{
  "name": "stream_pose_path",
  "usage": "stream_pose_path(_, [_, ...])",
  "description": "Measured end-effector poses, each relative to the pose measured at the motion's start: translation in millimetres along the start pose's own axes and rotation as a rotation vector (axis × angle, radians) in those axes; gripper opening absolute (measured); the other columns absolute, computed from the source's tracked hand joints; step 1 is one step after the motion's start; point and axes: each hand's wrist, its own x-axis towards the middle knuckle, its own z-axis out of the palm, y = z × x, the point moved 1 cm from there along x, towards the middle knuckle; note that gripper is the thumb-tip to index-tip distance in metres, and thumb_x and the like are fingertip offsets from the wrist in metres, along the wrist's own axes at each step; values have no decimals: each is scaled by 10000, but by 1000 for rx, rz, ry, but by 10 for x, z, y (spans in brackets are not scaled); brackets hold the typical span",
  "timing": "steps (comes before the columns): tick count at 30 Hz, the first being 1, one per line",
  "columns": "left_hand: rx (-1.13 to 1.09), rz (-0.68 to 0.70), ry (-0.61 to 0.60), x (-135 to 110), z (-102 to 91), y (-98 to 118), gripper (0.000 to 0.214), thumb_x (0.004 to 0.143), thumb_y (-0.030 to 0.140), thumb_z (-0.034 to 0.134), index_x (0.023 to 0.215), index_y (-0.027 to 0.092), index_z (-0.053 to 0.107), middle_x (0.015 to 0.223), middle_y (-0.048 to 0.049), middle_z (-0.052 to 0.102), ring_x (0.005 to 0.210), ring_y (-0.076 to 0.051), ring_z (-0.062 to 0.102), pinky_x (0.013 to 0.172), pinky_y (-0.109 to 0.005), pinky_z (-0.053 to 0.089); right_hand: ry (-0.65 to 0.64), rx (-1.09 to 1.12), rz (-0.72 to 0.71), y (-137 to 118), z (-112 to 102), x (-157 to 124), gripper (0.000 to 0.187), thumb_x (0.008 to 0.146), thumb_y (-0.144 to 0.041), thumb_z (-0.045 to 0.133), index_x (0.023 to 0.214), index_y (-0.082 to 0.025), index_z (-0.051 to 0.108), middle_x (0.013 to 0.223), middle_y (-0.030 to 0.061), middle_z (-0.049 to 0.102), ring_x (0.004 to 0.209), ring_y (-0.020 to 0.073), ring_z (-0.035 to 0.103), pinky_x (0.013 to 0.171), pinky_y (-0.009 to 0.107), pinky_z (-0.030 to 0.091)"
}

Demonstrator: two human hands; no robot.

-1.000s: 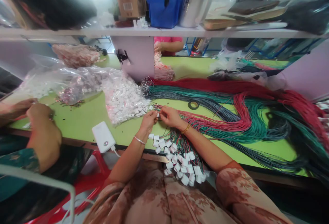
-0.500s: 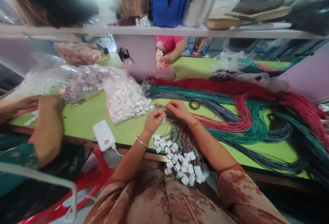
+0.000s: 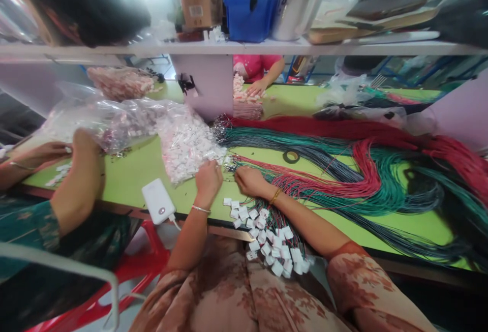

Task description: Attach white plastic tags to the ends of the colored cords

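Note:
My left hand (image 3: 209, 178) is at the lower right edge of a clear plastic bag of small white connector housings (image 3: 188, 141). Its fingers are bent together, and what lies between them is hidden. To its right, my right hand (image 3: 249, 181) curls down over the metal-tipped ends of thin wires (image 3: 232, 164), with its fingertips pinched on a wire. Red, green and dark wires (image 3: 324, 178) run from there to the right. Below my right hand, a cluster of wired white connectors (image 3: 272, 243) hangs over the table edge toward my lap.
A white power bank (image 3: 158, 201) with a cable lies left of my left arm. A tape roll (image 3: 291, 156) sits among the wire bundles. A co-worker's arm (image 3: 82, 179) is at the left, and another person's hand (image 3: 257, 88) works beyond the shelf (image 3: 152, 50).
My hands, close together before, have moved apart. The left went left to the bag of connectors; the right came down and left onto the wire ends. The co-worker's hand at left lifted.

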Motion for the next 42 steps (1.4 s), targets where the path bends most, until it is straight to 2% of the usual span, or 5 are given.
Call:
stream_pose_path(10, [116,-59,-68,-7,170,-101,82,794,175,572,875,178,585,903,-124,613,866,-254,574,709,-318,396,316,750,76,111,-83,59,143,842,-310,497,791,-178,522,721,-2,561,657,123,471,645,244,390])
stream_pose_path(15, [-663,-168,34,44,115,-31,183,762,303,654,884,183,592,771,-23,587,683,-139,530,637,-249,389,361,936,107,56,-204,77,212,823,-389,540,819,-176,543,736,-7,543,666,119,472,645,248,398])
stream_pose_path(22, [-1424,-399,-312,234,141,186,295,660,310,751,869,127,650,663,2,575,548,-60,476,523,-187,375,390,927,160,69,-282,40,226,795,-390,548,718,-180,517,636,-28,478,591,101,400,567,230,338])
stream_pose_path(31, [-1436,-477,-405,177,269,194,326,648,368,766,739,159,532,579,37,510,455,-34,447,408,-141,295,268,818,145,111,-264,45,164,750,-298,483,639,-177,492,593,-34,466,572,94,388,547,218,323])
stream_pose_path(42, [-1163,-418,-255,112,360,181,506,680,629,685,607,157,518,454,42,450,385,-38,347,385,-187,208,302,563,57,48,-249,15,125,746,-240,496,635,-184,476,573,-30,453,552,100,352,540,230,264])
